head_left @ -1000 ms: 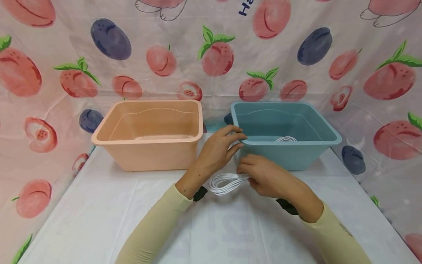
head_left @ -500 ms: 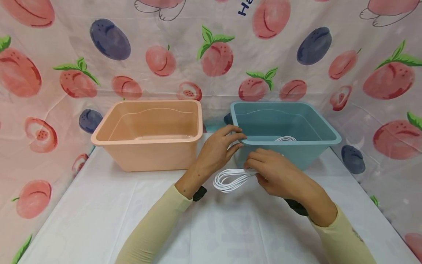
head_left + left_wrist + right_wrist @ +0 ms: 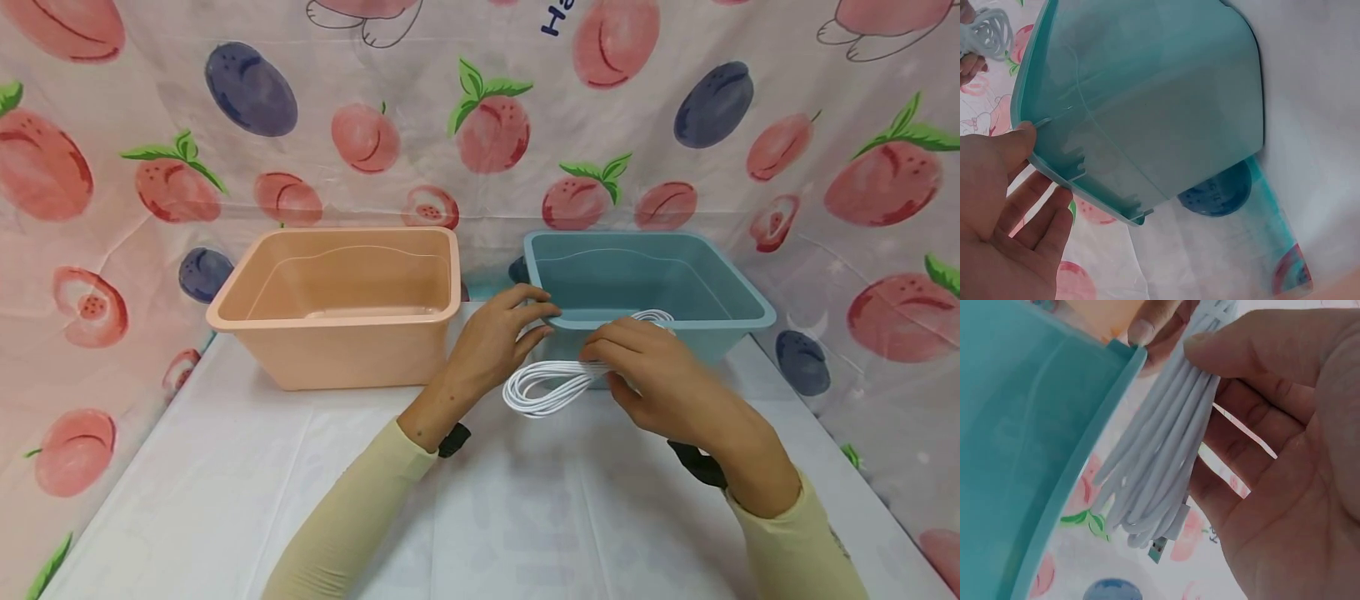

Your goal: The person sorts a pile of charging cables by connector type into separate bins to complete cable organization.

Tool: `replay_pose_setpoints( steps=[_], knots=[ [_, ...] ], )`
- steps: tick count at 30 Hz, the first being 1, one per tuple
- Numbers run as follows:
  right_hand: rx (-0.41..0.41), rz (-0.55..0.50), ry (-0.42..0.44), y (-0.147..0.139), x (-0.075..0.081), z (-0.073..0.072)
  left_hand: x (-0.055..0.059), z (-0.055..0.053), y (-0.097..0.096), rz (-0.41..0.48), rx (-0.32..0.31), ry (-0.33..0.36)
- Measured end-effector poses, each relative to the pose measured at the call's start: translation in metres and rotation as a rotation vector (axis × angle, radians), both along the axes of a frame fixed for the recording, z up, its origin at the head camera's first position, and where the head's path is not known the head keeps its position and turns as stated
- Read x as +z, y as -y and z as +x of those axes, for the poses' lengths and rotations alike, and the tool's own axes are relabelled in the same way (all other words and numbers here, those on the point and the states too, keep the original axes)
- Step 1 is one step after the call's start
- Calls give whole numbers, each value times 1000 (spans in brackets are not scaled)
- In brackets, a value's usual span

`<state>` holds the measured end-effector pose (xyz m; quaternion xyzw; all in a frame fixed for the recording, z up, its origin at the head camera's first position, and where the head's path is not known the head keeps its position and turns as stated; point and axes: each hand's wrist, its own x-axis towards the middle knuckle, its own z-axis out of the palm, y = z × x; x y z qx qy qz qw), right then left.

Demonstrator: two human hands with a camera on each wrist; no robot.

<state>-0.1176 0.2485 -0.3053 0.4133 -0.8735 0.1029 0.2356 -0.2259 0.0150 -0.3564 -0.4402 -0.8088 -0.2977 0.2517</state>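
My right hand (image 3: 663, 379) pinches a coiled white USB cable (image 3: 543, 392) between thumb and fingers, in front of the blue bin (image 3: 720, 327). A large loop of the cable sticks out to the left. In the right wrist view, the coil's other end and its metal USB plug (image 3: 1158, 549) hang beside the bin's rim. My left hand (image 3: 491, 337) grips that rim at its near left corner, as the left wrist view also shows. Inside the blue bin, another white coil (image 3: 654, 315) is partly hidden by the front wall.
To the left stands an orange bin (image 3: 360, 350), with a gap between it and the blue one. Both are on a white-covered table (image 3: 337, 467). A fruit-printed cloth (image 3: 420, 100) hangs behind and along the sides.
My right hand has raised the cable and carried it right and forward, nearer the blue bin's front rim. The left hand has stayed on the rim.
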Motion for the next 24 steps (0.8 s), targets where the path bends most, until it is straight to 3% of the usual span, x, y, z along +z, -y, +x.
replay_pose_setpoints(
  steps=[9,16,24],
  knots=[
    [-44,-61,-74,-9,4,-5,0,0,-2,-10,4,-5],
    [-14,-144,-148,-18,1,-13,0,3,-3,-21,20,9],
    [-29,-215,-153,-31,-3,-25,-1,5,-4,-32,45,16]
  ],
)
